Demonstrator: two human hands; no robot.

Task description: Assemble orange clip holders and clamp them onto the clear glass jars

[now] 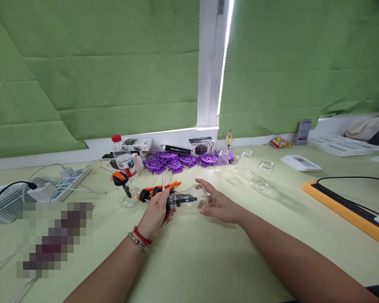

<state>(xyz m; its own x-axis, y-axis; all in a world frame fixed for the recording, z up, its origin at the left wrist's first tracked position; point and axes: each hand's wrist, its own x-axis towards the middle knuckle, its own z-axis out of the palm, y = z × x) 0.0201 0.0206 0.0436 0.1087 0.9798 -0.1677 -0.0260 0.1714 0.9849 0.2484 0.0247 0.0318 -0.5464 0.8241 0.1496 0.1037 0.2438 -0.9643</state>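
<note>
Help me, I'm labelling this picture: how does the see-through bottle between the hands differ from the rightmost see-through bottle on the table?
Pose: the held bottle is sideways between the left hand and right hand; the rightmost bottle stands upright on the table.
Contents: the held bottle has a dark fitting inside; the rightmost bottle shows none.
Both are see-through, with a narrower neck.

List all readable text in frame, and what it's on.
"CUP HOLDER": white-and-black box.
"LID": ends the lettering on the black-sided box; preceding words too blurred.
Too small or blurred: red-capped bottle label, snack packet, card stack.
Held glass bottle: no text visible.
</note>
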